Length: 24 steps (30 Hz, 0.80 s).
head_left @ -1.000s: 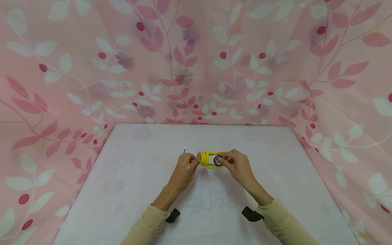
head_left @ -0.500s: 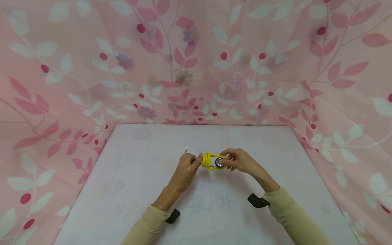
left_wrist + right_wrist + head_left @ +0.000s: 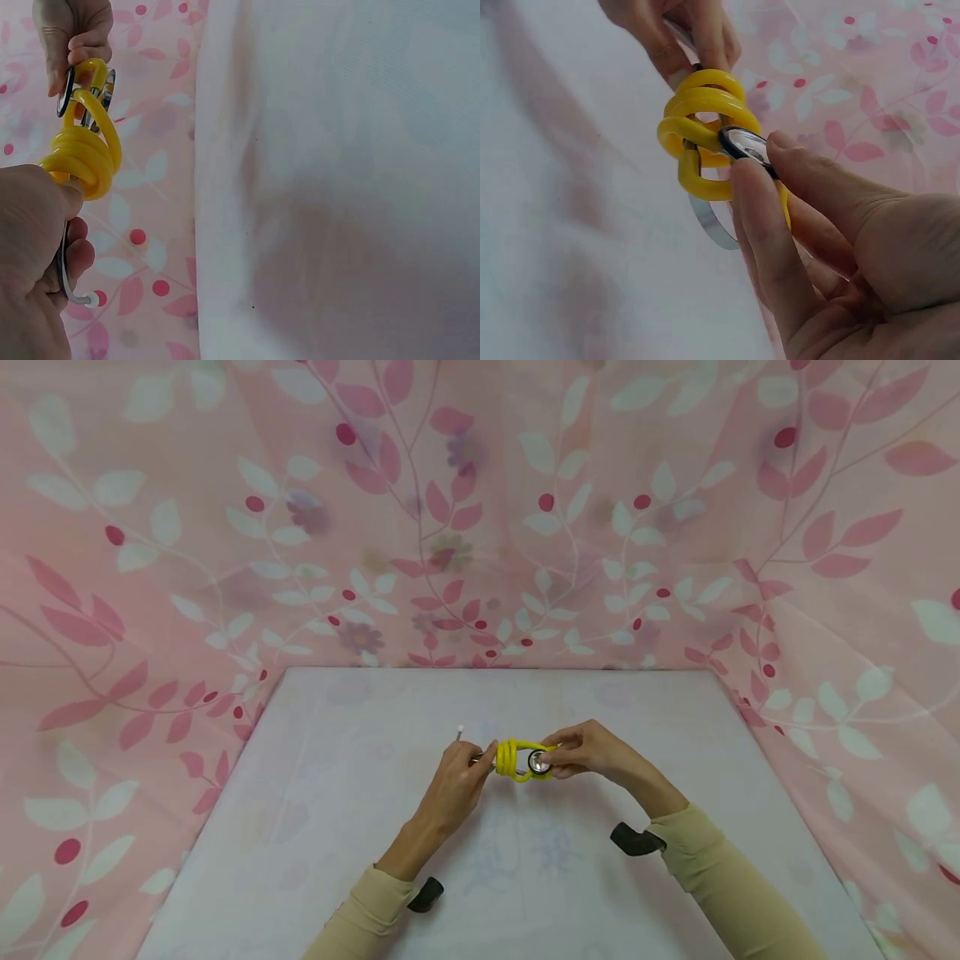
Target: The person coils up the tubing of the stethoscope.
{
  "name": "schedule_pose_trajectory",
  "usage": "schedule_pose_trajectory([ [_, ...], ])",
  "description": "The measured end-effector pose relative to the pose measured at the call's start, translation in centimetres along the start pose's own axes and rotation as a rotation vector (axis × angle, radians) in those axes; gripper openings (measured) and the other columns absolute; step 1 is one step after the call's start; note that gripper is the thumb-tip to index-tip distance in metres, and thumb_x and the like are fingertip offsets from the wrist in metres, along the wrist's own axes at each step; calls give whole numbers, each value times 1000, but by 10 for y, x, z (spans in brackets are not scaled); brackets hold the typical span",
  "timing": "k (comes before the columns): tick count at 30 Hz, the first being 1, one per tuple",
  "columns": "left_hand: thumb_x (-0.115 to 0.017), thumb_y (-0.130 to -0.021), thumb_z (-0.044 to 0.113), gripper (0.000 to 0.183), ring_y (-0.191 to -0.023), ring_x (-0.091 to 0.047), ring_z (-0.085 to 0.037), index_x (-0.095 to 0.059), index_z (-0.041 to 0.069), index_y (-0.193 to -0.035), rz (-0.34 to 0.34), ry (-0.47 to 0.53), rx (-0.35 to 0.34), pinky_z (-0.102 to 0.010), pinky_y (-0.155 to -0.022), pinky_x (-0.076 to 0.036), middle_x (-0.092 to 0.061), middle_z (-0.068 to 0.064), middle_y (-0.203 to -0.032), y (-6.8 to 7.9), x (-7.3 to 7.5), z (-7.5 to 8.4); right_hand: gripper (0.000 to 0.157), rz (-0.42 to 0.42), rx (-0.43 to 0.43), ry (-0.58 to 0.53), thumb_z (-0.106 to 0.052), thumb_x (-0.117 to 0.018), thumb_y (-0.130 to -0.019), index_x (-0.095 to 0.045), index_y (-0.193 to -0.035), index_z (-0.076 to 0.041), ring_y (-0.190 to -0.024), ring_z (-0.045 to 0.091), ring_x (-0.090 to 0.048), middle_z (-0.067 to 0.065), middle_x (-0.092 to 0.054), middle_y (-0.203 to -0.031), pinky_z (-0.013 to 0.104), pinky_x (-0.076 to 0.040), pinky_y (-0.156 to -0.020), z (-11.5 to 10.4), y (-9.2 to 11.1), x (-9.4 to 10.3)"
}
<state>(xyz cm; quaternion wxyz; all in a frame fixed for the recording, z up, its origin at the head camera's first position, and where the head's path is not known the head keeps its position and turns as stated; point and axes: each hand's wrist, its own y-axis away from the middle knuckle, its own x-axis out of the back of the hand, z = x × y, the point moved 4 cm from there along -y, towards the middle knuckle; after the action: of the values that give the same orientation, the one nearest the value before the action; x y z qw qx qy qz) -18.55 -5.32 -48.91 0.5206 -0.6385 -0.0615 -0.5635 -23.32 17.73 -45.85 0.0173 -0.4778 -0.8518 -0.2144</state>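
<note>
A stethoscope with yellow tubing (image 3: 506, 758) is held above the table between both hands. Several turns of the tubing wrap round its metal ear tubes, with a loop reaching toward the right. My left hand (image 3: 457, 781) grips the ear tubes just left of the coils; a white ear tip (image 3: 91, 300) sticks out past its fingers in the left wrist view. At the other end, my right hand (image 3: 596, 752) pinches the round chest piece (image 3: 746, 144) with its dark rim, beside the yellow loop. Part of the ear tubes is hidden inside the left hand.
A white-covered table (image 3: 360, 710) lies under the hands. Pink cloth (image 3: 495, 527) with printed leaves hangs behind it and at both sides. Dark wrist-camera mounts (image 3: 636, 840) stick out from the beige sleeves (image 3: 720, 877).
My right hand has shifted slightly right and turned, its forearm swinging outward, with its fingers re-placed at the chest piece. The left hand keeps its grip, almost still.
</note>
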Motion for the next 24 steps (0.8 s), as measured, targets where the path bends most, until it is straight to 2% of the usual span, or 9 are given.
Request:
schedule_pose_trajectory([
  [4,-72,-88,10,43,-90,-50,-20,-64,7,-130,-28,-15,1,-32,-87,-46,-59,-6,-98,2,-2,0,43,-65,-21,-25,-15,-71,-90,-61,-127,4,-79,19,-74,18,-70,-107,37,-59,-78,4,1,1],
  [8,-72,-88,9,42,-90,-50,-21,-64,7,-129,-27,-26,-16,-33,-86,-46,-59,-7,-97,3,-4,3,37,-89,4,113,-9,-68,-92,-61,-125,7,-76,18,-72,20,-67,-103,43,-58,-79,-1,2,-2],
  [10,-73,-87,8,41,-90,-50,-22,-65,6,-128,-12,-23,-29,-35,-86,-45,-59,-7,-96,2,-5,5,33,-60,13,204,-8,-68,-91,-63,-120,7,-71,16,-70,20,-66,-97,46,-59,-77,-5,2,-4],
  [13,-74,-86,7,41,-88,-50,-23,-66,4,-126,7,-13,-41,-37,-87,-45,-59,-7,-95,1,-8,6,25,9,5,299,-8,-72,-88,-65,-109,4,-65,15,-69,16,-66,-88,43,-60,-72,-7,-1,-6],
  [16,-74,-86,7,41,-88,-50,-23,-66,4,-126,9,-13,-38,-38,-88,-45,-59,-7,-94,0,-12,7,22,68,-4,354,-12,-76,-86,-65,-101,0,-63,15,-68,13,-66,-82,40,-60,-68,-6,-3,-5],
  [21,-76,-85,8,42,-88,-51,-22,-67,5,-125,13,-36,-35,-38,-90,-45,-58,-7,-93,1,-16,7,24,131,25,444,-19,-79,-83,-64,-92,-3,-57,13,-65,9,-65,-73,32,-58,-59,-4,-4,-5],
  [24,-75,-85,9,42,-89,-51,-22,-66,5,-126,9,-38,-42,-38,-91,-46,-59,-6,-93,0,-16,9,24,180,44,507,-22,-80,-82,-63,-87,-5,-52,12,-63,6,-62,-68,31,-57,-55,-4,-3,-5],
])
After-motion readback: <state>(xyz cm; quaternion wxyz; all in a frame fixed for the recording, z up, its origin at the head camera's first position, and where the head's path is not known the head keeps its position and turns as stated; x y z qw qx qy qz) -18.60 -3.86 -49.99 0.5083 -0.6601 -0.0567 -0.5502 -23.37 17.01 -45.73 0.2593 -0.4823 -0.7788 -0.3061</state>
